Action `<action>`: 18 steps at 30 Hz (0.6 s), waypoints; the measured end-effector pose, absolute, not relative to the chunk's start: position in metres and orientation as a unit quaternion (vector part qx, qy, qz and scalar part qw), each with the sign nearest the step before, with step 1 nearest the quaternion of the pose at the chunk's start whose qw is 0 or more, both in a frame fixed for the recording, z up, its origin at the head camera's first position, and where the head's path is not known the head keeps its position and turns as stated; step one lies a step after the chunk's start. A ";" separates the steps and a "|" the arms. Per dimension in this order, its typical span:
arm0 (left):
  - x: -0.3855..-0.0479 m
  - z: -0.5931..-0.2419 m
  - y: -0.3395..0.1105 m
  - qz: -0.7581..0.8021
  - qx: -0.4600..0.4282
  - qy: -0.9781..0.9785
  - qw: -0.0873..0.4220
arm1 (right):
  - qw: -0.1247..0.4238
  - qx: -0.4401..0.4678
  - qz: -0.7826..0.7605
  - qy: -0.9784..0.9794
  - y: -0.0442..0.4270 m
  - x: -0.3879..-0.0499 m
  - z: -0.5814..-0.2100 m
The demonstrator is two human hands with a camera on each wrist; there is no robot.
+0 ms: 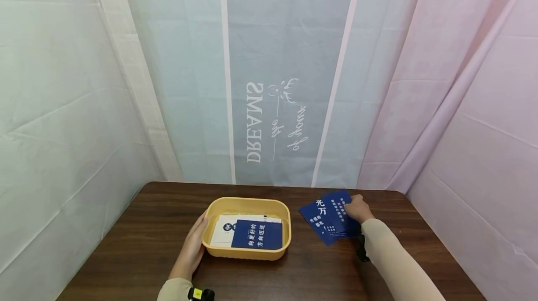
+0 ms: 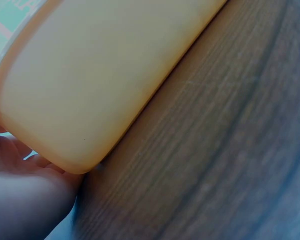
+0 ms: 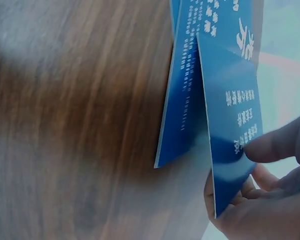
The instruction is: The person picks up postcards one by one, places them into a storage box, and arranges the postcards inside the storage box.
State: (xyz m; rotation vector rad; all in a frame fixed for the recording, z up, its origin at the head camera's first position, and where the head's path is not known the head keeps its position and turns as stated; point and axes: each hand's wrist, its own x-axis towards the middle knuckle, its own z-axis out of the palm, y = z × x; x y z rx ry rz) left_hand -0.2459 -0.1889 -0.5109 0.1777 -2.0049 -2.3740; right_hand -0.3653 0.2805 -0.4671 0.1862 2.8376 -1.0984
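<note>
A yellow plastic basket (image 1: 248, 253) stands on the table, with a blue card (image 1: 269, 234) with white lettering lying over white cards (image 1: 221, 232) inside it. My left hand (image 1: 194, 245) rests along the outside of the basket's left wall; the left wrist view shows this hand (image 2: 29, 195) against the basket's corner (image 2: 84, 115). To the right of the basket, my right hand (image 1: 359, 210) pinches a blue card (image 3: 232, 115) between thumb and fingers. That card is tilted up off other blue cards (image 3: 182, 90), which lie fanned out beneath it on the table.
The dark wooden table (image 1: 313, 273) has rounded back corners. Behind it hangs a pale blue curtain (image 1: 290, 34) with white print, and light fabric walls (image 1: 63, 128) close in both sides.
</note>
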 end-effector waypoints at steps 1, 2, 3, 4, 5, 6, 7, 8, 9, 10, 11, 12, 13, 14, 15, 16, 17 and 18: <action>-0.246 -0.511 -0.189 -0.762 0.060 -0.644 0.014 | 0.042 0.062 -0.366 0.928 0.279 -0.366 -0.466; -0.247 -0.511 -0.189 -0.763 0.060 -0.644 0.014 | 0.037 0.063 -0.371 0.926 0.278 -0.366 -0.465; -0.247 -0.510 -0.189 -0.763 0.058 -0.644 0.015 | 0.033 0.064 -0.373 0.925 0.277 -0.366 -0.464; -0.247 -0.510 -0.189 -0.762 0.061 -0.644 0.014 | 0.031 0.065 -0.374 0.925 0.276 -0.367 -0.463; -0.247 -0.510 -0.189 -0.763 0.062 -0.643 0.013 | 0.027 0.064 -0.374 0.925 0.274 -0.367 -0.462; -0.247 -0.510 -0.189 -0.764 0.061 -0.643 0.012 | 0.024 0.064 -0.373 0.925 0.273 -0.367 -0.461; -0.247 -0.510 -0.189 -0.764 0.059 -0.643 0.012 | 0.022 0.063 -0.373 0.925 0.272 -0.367 -0.460; -0.247 -0.510 -0.189 -0.765 0.058 -0.642 0.012 | 0.019 0.062 -0.374 0.925 0.271 -0.366 -0.458; -0.247 -0.509 -0.189 -0.764 0.057 -0.643 0.011 | 0.016 0.060 -0.373 0.926 0.270 -0.366 -0.457; -0.247 -0.509 -0.189 -0.765 0.058 -0.642 0.010 | 0.013 0.058 -0.372 0.926 0.268 -0.366 -0.457; -0.247 -0.509 -0.189 -0.766 0.056 -0.640 0.010 | 0.010 0.056 -0.371 0.927 0.267 -0.366 -0.456; -0.246 -0.509 -0.190 -0.766 0.056 -0.640 0.009 | 0.006 0.055 -0.370 0.928 0.266 -0.366 -0.456; -0.246 -0.509 -0.190 -0.766 0.055 -0.641 0.009 | 0.002 0.050 -0.370 0.928 0.264 -0.366 -0.455; -0.246 -0.509 -0.190 -0.767 0.054 -0.639 0.009 | -0.002 0.046 -0.370 0.928 0.263 -0.366 -0.455; -0.246 -0.509 -0.190 -0.768 0.053 -0.639 0.009 | -0.006 0.041 -0.370 0.928 0.261 -0.366 -0.455; -0.246 -0.509 -0.190 -0.769 0.051 -0.638 0.009 | -0.011 0.037 -0.370 0.928 0.259 -0.366 -0.455; -0.245 -0.509 -0.191 -0.769 0.050 -0.637 0.009 | -0.016 0.031 -0.371 0.928 0.257 -0.366 -0.455; -0.245 -0.510 -0.191 -0.769 0.049 -0.637 0.010 | -0.021 0.026 -0.375 0.926 0.254 -0.366 -0.455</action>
